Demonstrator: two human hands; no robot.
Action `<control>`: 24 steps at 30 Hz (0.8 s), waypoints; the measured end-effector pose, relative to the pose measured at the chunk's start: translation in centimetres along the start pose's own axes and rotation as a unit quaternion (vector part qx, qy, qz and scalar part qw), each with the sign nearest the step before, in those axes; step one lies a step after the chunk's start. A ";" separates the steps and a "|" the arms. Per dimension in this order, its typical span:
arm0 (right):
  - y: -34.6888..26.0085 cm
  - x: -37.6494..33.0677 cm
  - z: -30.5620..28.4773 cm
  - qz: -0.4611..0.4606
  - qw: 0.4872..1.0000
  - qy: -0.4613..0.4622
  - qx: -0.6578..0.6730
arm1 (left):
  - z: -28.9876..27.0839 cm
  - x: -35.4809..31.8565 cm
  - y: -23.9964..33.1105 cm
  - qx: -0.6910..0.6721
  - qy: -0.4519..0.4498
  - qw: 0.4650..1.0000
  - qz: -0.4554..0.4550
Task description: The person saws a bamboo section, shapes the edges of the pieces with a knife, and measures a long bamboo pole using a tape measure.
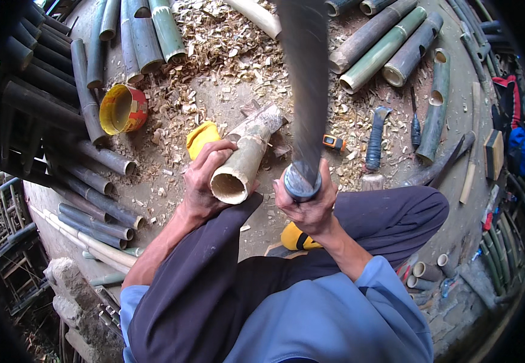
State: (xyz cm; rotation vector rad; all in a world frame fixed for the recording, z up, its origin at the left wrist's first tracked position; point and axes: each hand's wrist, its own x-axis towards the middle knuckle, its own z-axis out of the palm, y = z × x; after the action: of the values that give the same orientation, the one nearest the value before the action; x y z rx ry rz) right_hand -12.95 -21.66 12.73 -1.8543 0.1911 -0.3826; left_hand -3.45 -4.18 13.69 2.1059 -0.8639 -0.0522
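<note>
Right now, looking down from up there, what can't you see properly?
All in the head view:
- The long dark-grey blade in the right hand: blurred, its tip cut off by the top edge.
- Part of the left hand: hidden behind the pale hollow bamboo tube.
- The rounded yellow thing with a black band: partly hidden by the right forearm and dark trousers.

Left grip point(200, 180) holds a bamboo tube point(244, 158); right grip point(311, 209), a knife point(306, 85).
</note>
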 end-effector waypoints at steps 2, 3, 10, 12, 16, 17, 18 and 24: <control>3.4 -0.4 0.5 -0.073 0.996 -0.003 -0.049 | 0.3 0.3 0.1 0.001 -0.003 1.000 0.005; 6.7 -1.1 0.9 0.071 0.977 -0.129 -0.152 | 0.5 0.5 0.1 0.003 -0.005 1.000 0.009; 2.0 -0.1 -0.6 0.156 0.986 -0.042 -0.033 | 0.0 -0.2 -0.2 -0.004 0.013 1.000 -0.002; 0.1 0.3 -0.7 0.094 0.995 -0.016 -0.009 | -0.1 -0.3 0.0 0.010 0.012 1.000 0.002; 4.7 -0.6 0.7 0.058 0.994 -0.073 -0.052 | 0.3 0.2 0.2 -0.009 0.001 1.000 -0.002; 6.2 -0.9 0.9 0.096 0.988 -0.091 -0.084 | 0.4 0.4 0.1 -0.008 -0.002 1.000 -0.004; 6.8 -0.9 1.0 0.131 0.979 -0.106 -0.115 | 0.5 0.8 0.1 -0.009 -0.001 1.000 0.003; -0.5 0.4 0.1 0.027 1.000 -0.011 -0.006 | -0.1 0.0 -0.1 -0.003 0.022 1.000 0.012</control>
State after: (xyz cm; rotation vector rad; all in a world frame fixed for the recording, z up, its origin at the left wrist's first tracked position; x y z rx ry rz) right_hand -12.58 -21.55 13.29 -1.8603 0.2297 -0.3245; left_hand -3.40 -4.06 13.66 2.0836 -0.8610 0.0027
